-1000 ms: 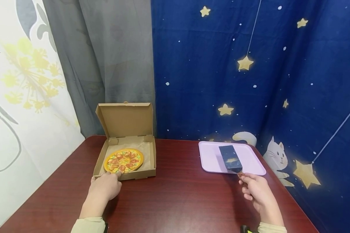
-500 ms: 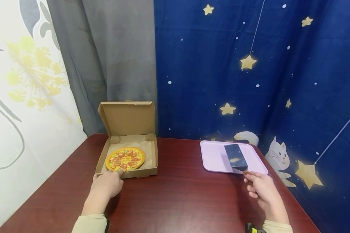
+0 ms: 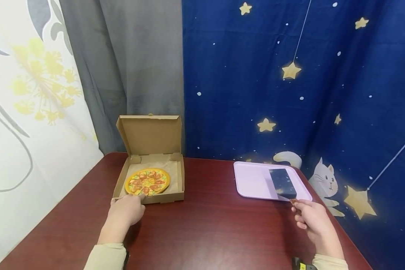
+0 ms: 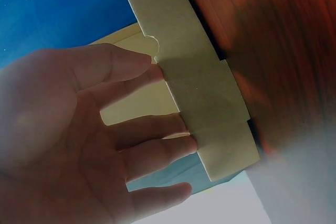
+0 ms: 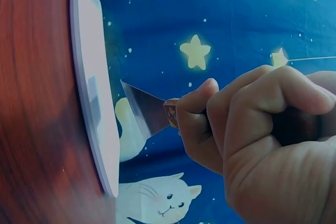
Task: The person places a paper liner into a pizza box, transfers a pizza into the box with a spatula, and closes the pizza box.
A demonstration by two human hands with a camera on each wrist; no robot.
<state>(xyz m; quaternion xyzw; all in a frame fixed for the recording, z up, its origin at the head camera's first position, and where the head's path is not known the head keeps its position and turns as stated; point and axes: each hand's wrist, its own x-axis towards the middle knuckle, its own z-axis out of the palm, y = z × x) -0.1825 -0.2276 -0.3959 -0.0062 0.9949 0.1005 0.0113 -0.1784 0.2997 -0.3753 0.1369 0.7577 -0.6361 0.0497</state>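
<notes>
A round pizza (image 3: 147, 181), toy-like, lies in an open cardboard pizza box (image 3: 180, 174) on the left of the table. My left hand (image 3: 126, 213) is at the box's front wall; in the left wrist view its fingers (image 4: 152, 150) are fairly straight, tips at the wall's edge. With curled fingers my right hand (image 3: 315, 221) grips the brown handle (image 5: 171, 112) of a spatula. The spatula's wide, shiny metal blade (image 3: 282, 183) is held over the pink tray (image 3: 253, 183), tilted and apart from it in the right wrist view. The palm hides most of the handle.
The dark red wooden table (image 3: 206, 225) stretches between box and tray. The raised box lid (image 3: 152, 135) stands near a grey curtain (image 3: 155, 67). A blue star-patterned curtain (image 3: 229, 93) hangs behind and right, close to the tray.
My right hand has moved to the right, carrying the spatula blade from mid-tray toward the tray's right side. The left hand stays at the box's front wall. The head view has shifted slightly.
</notes>
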